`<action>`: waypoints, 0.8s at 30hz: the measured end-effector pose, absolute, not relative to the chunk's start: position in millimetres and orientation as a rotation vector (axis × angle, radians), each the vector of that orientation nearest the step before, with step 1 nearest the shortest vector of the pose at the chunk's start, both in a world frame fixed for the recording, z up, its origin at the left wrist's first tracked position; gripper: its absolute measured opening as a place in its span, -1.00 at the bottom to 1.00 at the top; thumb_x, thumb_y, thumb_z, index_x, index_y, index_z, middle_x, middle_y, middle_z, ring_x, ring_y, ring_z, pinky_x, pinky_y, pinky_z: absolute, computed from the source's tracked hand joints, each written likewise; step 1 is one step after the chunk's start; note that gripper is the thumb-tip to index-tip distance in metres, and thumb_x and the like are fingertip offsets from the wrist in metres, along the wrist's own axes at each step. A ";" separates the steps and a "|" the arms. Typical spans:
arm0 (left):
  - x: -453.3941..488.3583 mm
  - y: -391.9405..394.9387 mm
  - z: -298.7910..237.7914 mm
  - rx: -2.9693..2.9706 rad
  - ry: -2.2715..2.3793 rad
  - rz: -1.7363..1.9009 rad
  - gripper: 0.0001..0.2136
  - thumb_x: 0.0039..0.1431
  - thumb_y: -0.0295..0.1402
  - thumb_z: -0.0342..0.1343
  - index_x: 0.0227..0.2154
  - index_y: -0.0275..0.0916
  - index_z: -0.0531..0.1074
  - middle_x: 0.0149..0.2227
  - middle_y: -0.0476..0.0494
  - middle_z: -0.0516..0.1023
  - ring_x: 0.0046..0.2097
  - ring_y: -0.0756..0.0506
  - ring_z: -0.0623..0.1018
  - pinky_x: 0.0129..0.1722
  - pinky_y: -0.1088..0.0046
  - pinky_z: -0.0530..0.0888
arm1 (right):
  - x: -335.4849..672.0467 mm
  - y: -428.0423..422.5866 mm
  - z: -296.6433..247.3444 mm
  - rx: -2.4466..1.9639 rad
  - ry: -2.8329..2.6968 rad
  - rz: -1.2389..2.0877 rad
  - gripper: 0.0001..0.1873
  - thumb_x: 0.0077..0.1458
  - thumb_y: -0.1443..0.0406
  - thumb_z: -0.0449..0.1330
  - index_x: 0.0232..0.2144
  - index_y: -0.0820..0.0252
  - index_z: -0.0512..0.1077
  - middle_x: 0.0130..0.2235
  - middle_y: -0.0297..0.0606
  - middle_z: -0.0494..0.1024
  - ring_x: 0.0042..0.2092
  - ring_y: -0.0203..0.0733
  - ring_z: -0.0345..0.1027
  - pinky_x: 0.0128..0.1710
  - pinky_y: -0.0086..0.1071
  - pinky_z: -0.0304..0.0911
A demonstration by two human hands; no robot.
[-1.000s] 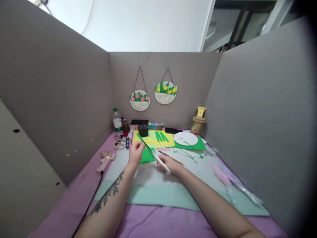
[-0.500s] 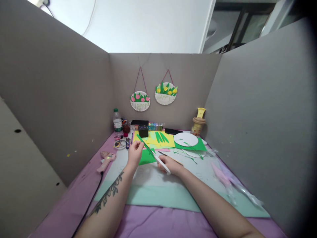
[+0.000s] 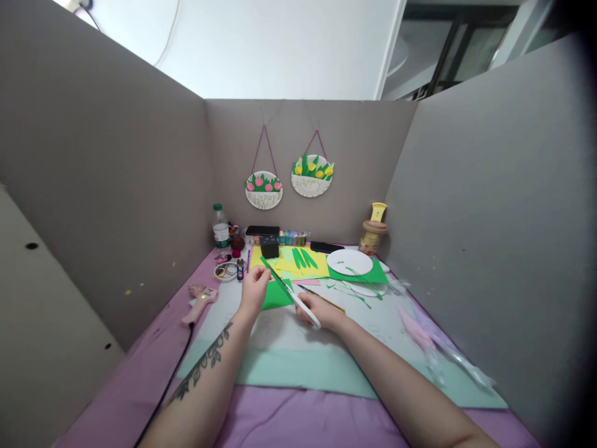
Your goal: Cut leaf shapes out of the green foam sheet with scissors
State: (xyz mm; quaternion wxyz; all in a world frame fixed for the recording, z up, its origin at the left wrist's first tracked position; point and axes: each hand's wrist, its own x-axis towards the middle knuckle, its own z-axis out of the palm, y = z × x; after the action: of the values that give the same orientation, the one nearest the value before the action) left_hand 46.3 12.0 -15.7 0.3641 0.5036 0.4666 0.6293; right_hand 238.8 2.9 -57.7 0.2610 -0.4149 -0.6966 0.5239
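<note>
My left hand is closed in a pinch on a narrow green paper strip, which slants up past the fingertips. My right hand grips scissors with white handles; their blades point up-left along the strip, and I cannot tell how far apart they are. Under the hands lies a green paper sheet. Just past my right hand is a thin stick with a dark tip, perhaps a brush. Several cut green leaf shapes rest on yellow paper.
White paper plates and green scraps lie right. A pink glue gun with a cord, a tape roll and a bottle stand left. Plastic wrapping lies right. Two decorated plates hang on the back panel.
Both hands keep nearly the same place and grip. The green strip and the scissors shift only very slightly.
</note>
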 end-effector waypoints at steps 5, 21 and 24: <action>46.8 11.6 -14.8 1.271 1.203 1.615 -0.85 -0.09 -0.28 0.09 -0.60 -0.22 0.28 -0.66 0.12 0.18 -0.57 0.05 0.20 -0.54 0.54 0.15 | 238.4 2.1 -57.1 -1.150 -1.860 1.450 -0.87 -0.23 0.37 0.12 -0.49 0.19 0.26 -0.61 -0.49 0.34 -0.61 -0.40 0.20 -0.63 -0.55 0.11; 43.5 12.6 -13.0 1.278 1.221 1.673 -0.86 -0.06 -0.33 0.08 -0.61 -0.22 0.26 -0.66 0.11 0.17 -0.56 0.04 0.21 -0.53 0.54 0.18 | 237.2 -1.0 -52.0 -1.145 -1.852 1.455 -0.87 -0.22 0.36 0.14 -0.51 0.19 0.25 -0.60 -0.49 0.35 -0.60 -0.41 0.18 -0.61 -0.53 0.13; 46.4 10.5 -13.7 1.282 1.216 1.636 -0.87 -0.06 -0.34 0.08 -0.61 -0.22 0.27 -0.67 0.12 0.15 -0.58 0.05 0.18 -0.54 0.55 0.16 | 237.3 -1.1 -52.3 -1.133 -1.858 1.438 -0.86 -0.22 0.35 0.15 -0.50 0.18 0.23 -0.59 -0.49 0.35 -0.59 -0.40 0.19 -0.61 -0.52 0.12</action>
State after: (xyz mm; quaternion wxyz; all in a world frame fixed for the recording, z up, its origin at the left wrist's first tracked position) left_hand 46.4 10.5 -13.7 0.3585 0.4971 0.4715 0.6340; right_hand 237.3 -1.1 -52.3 0.2636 -0.4192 -0.6871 0.5317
